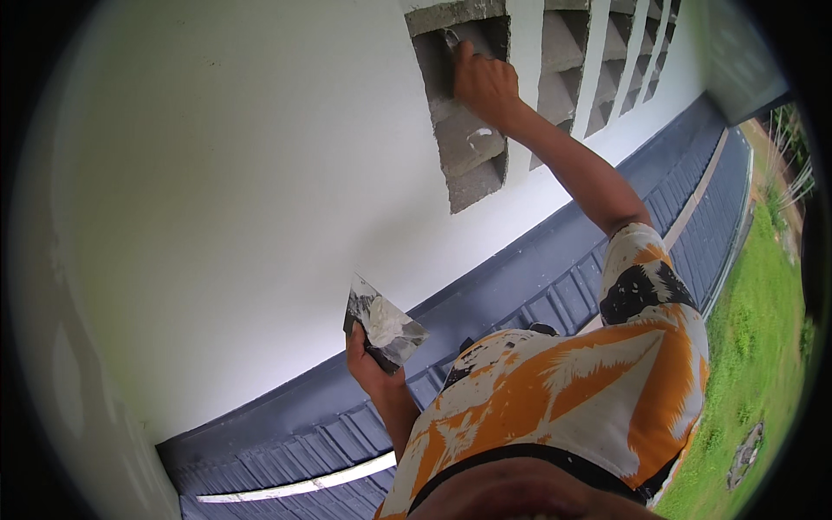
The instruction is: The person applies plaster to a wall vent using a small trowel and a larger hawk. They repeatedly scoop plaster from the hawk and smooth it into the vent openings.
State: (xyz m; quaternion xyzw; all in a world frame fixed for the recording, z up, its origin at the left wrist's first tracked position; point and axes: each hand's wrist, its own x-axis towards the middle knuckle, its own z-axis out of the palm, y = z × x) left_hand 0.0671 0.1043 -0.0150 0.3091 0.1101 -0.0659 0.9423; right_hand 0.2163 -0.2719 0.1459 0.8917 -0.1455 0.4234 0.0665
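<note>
My left hand (371, 368) grips a flat, square-cornered metal plate (407, 336) from below. A lump of white putty (382, 322) lies on it. My right arm stretches up to a recessed grey concrete vent block (472, 143) in the white wall. There my right hand (487, 85) is closed around a small scraper (451, 38), whose tip shows whitish near the upper inside edge of the opening. Most of that tool is hidden by the fingers. A white smear (478, 133) marks a lower slat of the block.
More vent openings (562, 61) run along the white wall (260, 173) to the right. Below the wall runs dark flashing (286, 386), then a dark ribbed tile roof (303, 455) with a pale batten (303, 483) on it. Grass (750, 347) lies beyond the roof's edge.
</note>
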